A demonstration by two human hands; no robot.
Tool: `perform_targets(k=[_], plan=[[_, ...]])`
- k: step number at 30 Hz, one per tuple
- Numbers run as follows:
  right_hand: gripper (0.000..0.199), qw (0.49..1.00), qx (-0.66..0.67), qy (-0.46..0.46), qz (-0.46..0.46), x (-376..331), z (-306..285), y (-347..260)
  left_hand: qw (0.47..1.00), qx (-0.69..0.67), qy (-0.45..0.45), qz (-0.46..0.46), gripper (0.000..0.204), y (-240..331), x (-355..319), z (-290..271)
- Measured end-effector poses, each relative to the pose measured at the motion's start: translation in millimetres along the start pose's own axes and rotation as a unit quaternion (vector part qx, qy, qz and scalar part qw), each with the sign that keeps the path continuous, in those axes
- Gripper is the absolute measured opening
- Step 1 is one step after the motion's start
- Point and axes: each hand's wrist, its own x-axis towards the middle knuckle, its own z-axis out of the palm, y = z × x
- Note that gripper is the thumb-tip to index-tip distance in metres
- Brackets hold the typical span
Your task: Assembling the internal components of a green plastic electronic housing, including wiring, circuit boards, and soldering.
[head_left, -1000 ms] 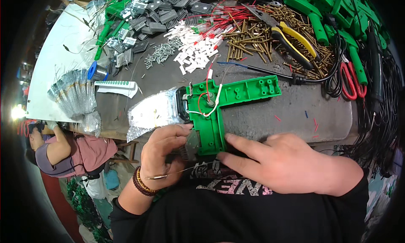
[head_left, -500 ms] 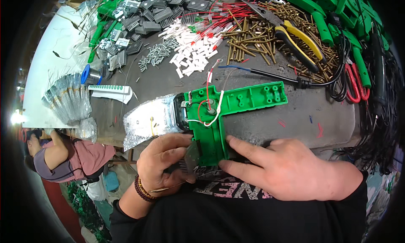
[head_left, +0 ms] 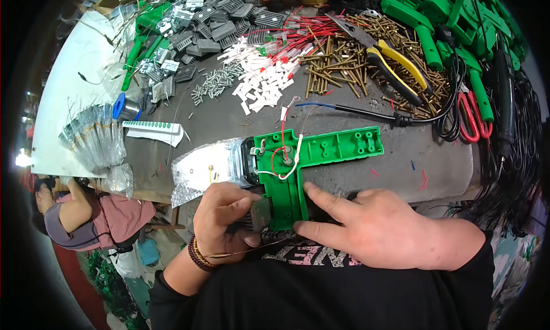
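Observation:
A green plastic tool housing half (head_left: 341,145) lies open side up before me, its handle pointing right. Pinched in my left hand (head_left: 220,218) is a grey ribbed vent cover (head_left: 262,214), at the left edge of the housing's lower part. My right hand (head_left: 366,227) has its fingers stretched apart, their tips against the housing's right wall. Inside the housing run a red wire (head_left: 283,124) and a white wire (head_left: 299,151). A bubble-wrapped metal part (head_left: 209,164) is attached to the housing's left end. The undersides of both hands are hidden.
Behind lie heaps of grey vent covers (head_left: 220,32), screws (head_left: 215,84), white sleeves (head_left: 260,87) and brass rods (head_left: 338,72). Yellow-handled pliers (head_left: 395,72) rest on the rods. A black power cord (head_left: 366,112) reaches in from the right. Another person (head_left: 103,218) sits at left.
The grey vent cover in my left hand has turned, so more of its flat face shows. My right hand stays against the housing. The whole view has shifted slightly.

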Motion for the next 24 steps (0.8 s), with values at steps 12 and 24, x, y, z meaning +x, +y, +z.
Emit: perform_targets(k=[12, 24], plan=[[0.046, 1.0, 0.008, 0.012, 0.005, -6, 3, 0, 0.991, 0.1, 0.025, 0.09, 0.068, -2, 2, 13], [0.049, 0.998, -0.001, 0.041, 0.057, 4, 6, -1, 0.983, 0.161, -0.076, 0.04, 0.036, 9, 79, -48]])
